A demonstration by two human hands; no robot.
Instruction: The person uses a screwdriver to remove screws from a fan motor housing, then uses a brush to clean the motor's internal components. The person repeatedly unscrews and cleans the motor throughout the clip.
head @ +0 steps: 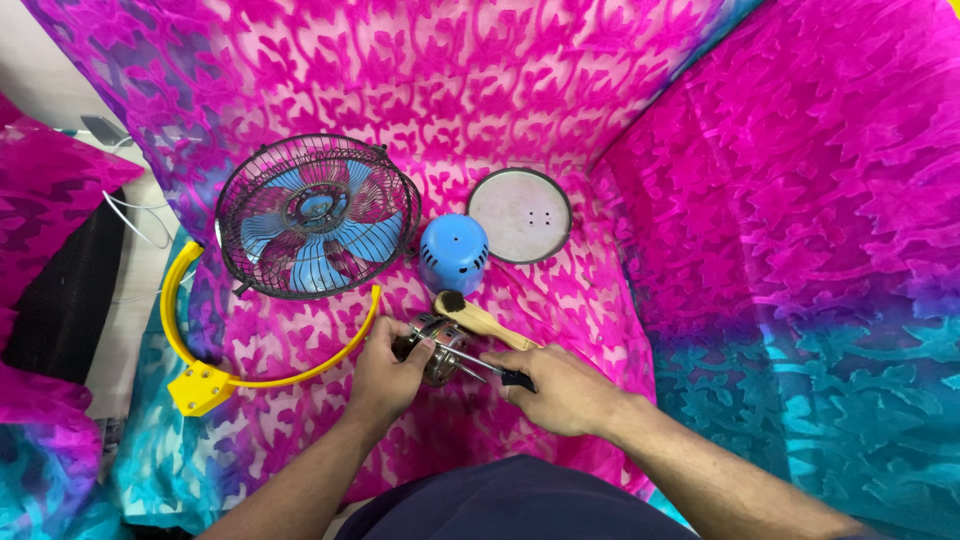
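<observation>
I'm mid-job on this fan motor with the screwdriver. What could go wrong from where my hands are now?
The screwdriver tip could slip off the motor toward the left hand steadying it, since those fingers sit right beside the tip. The motor rests on soft patterned cloth, so it may roll under pressure from the right hand. A loosened screw might vanish in the busy fabric. The brush lying against the motor could get knocked.

1. A caged fan with blue blades (pixel 317 216) lies flat on pink patterned cloth (pixel 800 200).
2. A yellow curved bracket (pixel 215 370) rests beside it.
3. A blue cap (pixel 453 253) sits near a round grey plate (pixel 519 215).
4. A wooden-handled brush (pixel 480 319) lies below.
</observation>
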